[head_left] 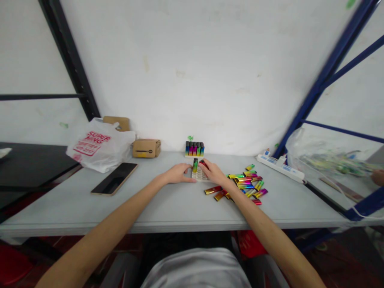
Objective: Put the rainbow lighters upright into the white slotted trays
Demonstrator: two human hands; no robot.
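Observation:
A small white tray (198,175) with rows of slots lies on the table between my hands. My left hand (177,173) holds its left side, thumb along the front corner and fingers farther back. One green-and-gold lighter (195,165) stands upright at the tray's back left. My right hand (213,173) pinches a red lighter (203,163) over the back of the tray, its lower part hidden by the fingers. Several shiny multicoloured lighters (244,181) lie in a loose pile to the right, partly behind my right forearm.
Behind the tray, a block of upright lighters (195,149) stands against the wall. To the left are a phone (115,179), a cardboard box (146,148) and a white plastic bag (100,144). A power strip (281,168) lies at the right, near the blue frame (315,92). Another person's hand (377,177) shows at the far right.

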